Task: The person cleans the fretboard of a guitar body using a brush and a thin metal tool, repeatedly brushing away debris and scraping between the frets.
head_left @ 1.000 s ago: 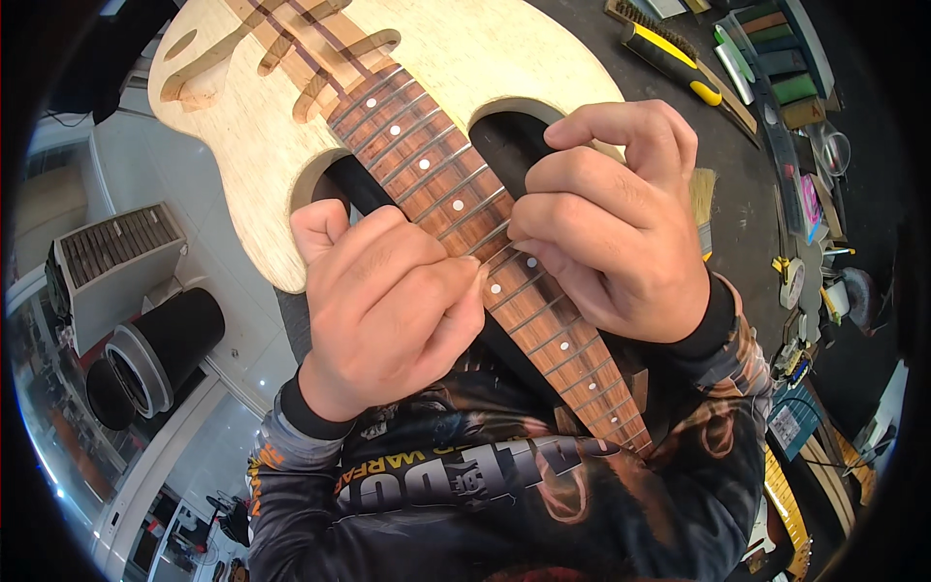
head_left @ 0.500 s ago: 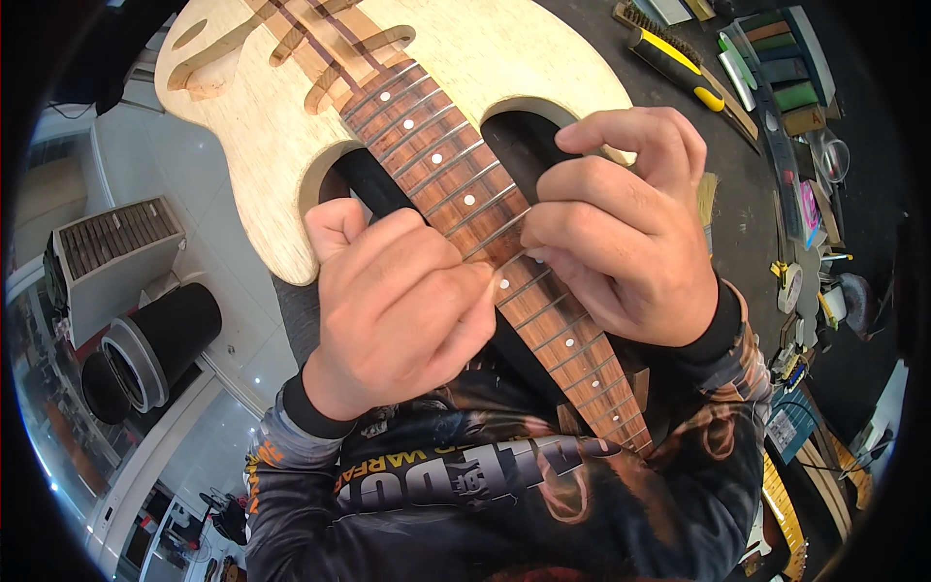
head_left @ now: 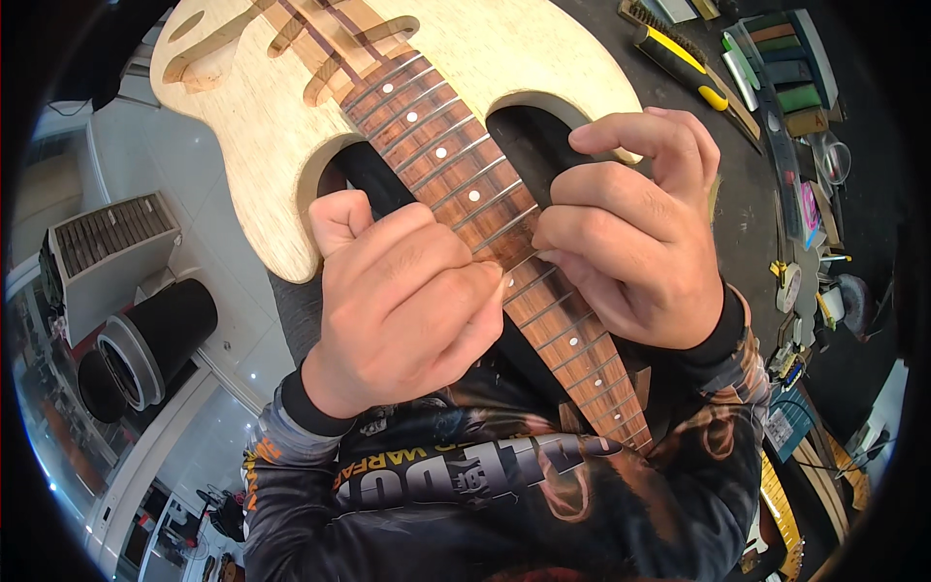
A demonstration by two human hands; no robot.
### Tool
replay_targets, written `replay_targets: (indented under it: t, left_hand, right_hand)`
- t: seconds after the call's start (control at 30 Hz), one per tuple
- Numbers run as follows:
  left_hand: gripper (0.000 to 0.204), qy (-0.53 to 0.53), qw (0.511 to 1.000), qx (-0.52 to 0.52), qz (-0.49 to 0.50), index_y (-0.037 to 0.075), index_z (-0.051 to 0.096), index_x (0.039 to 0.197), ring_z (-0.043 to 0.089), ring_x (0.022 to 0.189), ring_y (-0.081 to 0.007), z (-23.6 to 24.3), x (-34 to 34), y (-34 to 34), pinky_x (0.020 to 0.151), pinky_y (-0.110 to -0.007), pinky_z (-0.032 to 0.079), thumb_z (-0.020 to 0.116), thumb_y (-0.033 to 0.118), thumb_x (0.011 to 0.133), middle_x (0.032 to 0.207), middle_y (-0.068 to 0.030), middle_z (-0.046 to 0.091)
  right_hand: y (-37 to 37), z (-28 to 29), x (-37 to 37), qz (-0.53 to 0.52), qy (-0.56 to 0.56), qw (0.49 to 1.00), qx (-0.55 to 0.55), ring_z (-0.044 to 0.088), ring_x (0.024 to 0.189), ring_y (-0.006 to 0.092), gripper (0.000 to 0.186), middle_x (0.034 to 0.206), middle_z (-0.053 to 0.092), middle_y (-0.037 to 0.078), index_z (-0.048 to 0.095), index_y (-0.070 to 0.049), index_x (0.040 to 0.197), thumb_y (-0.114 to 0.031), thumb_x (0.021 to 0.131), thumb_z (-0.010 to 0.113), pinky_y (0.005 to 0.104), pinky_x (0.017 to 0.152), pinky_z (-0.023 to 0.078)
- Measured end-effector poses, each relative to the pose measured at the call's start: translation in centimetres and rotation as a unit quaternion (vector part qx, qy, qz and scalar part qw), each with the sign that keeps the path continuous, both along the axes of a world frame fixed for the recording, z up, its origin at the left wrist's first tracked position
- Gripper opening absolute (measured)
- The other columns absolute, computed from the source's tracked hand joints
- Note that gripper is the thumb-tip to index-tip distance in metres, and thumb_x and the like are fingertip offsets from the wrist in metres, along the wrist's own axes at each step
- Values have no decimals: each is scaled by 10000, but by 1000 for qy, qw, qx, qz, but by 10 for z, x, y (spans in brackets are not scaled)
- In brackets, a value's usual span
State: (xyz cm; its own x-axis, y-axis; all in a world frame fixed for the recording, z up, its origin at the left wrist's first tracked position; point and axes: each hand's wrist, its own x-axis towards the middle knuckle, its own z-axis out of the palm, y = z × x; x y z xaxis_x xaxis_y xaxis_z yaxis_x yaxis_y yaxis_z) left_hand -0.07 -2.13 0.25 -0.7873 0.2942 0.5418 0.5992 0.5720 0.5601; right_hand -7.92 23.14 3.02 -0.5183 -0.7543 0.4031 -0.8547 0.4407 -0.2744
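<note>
An unfinished electric guitar lies before me, with a pale wooden body [head_left: 524, 48] and a brown fretboard [head_left: 470, 179] dotted with white inlays. Shiny frets cross the board on the body side; toward the narrow end only thin dark lines show. My left hand [head_left: 407, 306] is closed at the board's left edge, thumb and forefinger pinched together. Across from it, my right hand [head_left: 635, 228] pinches at the right edge, its upper fingers curled loosely. Between the two pinches runs a thin fret wire [head_left: 522, 262] along the board, its ends hidden by my fingertips.
A dark workbench [head_left: 747, 204] carries a yellow-and-black wire brush [head_left: 679, 63], a case of coloured blocks [head_left: 790, 73] and a tape roll [head_left: 790, 289]. Another guitar neck [head_left: 784, 504] lies at lower right. On the left floor stand a black cylinder [head_left: 165, 335] and a slatted box [head_left: 112, 252].
Both hands keep their pinch and have shifted slightly to the right in view. The guitar body sits a little higher in the picture.
</note>
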Motion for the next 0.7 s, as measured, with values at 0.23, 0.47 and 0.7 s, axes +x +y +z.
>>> replay_targets:
  t: [0.23, 0.47, 0.7]
  left_hand:
    - [288, 13, 1000, -8, 24, 74, 786, 956, 575, 678, -226, -2, 2, -3, 794, -440, 322, 942, -32, 738, 823, -19, 655]
    - [296, 6, 1000, -5, 3, 76, 790, 960, 575, 683, -227, 0, 2, 1, 792, -441, 320, 947, -32, 733, 828, -20, 655]
    - [304, 10, 1000, -3, 14, 78, 783, 965, 569, 677, -227, -3, 1, -2, 783, -440, 309, 939, -44, 735, 824, -21, 654]
  right_hand:
    - [-9, -6, 0, -10, 31, 999, -8, 694, 1311, 304, 260, 1109, 759, -46, 805, -203, 1009, -187, 768, 904, 585, 1210, 414]
    - [1, 0, 1, 0, 4, 1000, 5, 694, 1317, 313, 258, 1108, 758, -41, 804, -204, 1009, -188, 774, 908, 589, 1225, 404]
    - [-9, -5, 2, -10, 15, 1000, 2, 698, 1319, 313, 270, 1101, 755, -35, 803, -200, 1009, -177, 765, 916, 598, 1251, 392]
